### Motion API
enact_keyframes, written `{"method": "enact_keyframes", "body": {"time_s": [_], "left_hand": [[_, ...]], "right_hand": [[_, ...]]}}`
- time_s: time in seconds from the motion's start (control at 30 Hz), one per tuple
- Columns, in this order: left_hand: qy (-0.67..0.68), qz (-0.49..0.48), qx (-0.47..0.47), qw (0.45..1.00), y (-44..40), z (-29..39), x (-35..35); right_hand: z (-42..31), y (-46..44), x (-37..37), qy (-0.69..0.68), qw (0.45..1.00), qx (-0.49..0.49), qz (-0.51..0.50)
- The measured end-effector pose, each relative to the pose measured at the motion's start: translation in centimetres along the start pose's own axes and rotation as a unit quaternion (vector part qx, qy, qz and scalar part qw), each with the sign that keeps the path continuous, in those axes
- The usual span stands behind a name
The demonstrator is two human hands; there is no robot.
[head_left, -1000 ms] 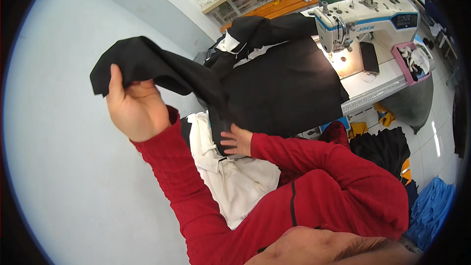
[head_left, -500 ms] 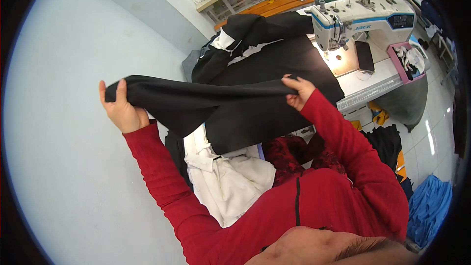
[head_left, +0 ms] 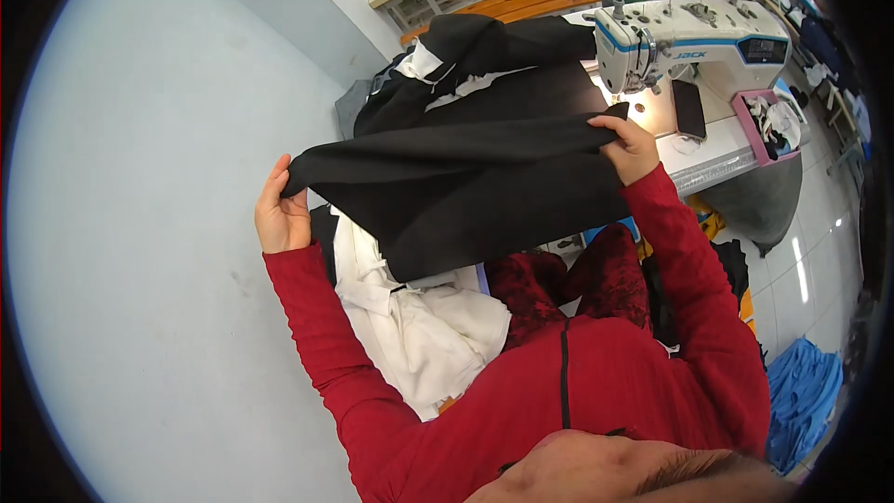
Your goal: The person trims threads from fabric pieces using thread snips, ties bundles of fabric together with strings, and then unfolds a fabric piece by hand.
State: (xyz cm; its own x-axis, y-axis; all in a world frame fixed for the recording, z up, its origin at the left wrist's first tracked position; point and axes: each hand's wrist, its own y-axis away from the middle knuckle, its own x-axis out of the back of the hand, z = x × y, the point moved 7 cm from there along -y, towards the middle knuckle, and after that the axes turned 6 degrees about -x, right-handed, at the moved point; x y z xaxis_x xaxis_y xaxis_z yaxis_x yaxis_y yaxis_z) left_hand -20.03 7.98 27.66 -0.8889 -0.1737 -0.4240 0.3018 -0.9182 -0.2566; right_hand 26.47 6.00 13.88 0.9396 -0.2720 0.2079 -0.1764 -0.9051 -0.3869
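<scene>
A wide piece of black fabric is stretched between my two hands, its near part hanging down toward my lap. My left hand pinches its left corner close to the wall. With thumb and fingers, my right hand grips the right end, just in front of the sewing machine. More black cloth lies bunched on the table behind, with white pieces showing among its folds. Below the stretched fabric, a white garment hangs beside my legs.
A black phone lies on the machine bed. A pink box of scraps stands at the table's right. A pale wall rises close on my left. Blue cloth is heaped on the floor at lower right.
Both hands have shifted to the right with the black fabric. My right hand has also risen toward the machine, and my left hand has come down slightly from its earlier height.
</scene>
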Motion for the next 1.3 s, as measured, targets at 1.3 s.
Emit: {"method": "enact_keyframes", "body": {"time_s": [1.3], "left_hand": [[-0.386,0.004,0.128,0.914,0.3,-20.6,13.4]], "right_hand": [[5.7,7.2,-4.8,0.275,0.877,0.314,-0.237]]}}
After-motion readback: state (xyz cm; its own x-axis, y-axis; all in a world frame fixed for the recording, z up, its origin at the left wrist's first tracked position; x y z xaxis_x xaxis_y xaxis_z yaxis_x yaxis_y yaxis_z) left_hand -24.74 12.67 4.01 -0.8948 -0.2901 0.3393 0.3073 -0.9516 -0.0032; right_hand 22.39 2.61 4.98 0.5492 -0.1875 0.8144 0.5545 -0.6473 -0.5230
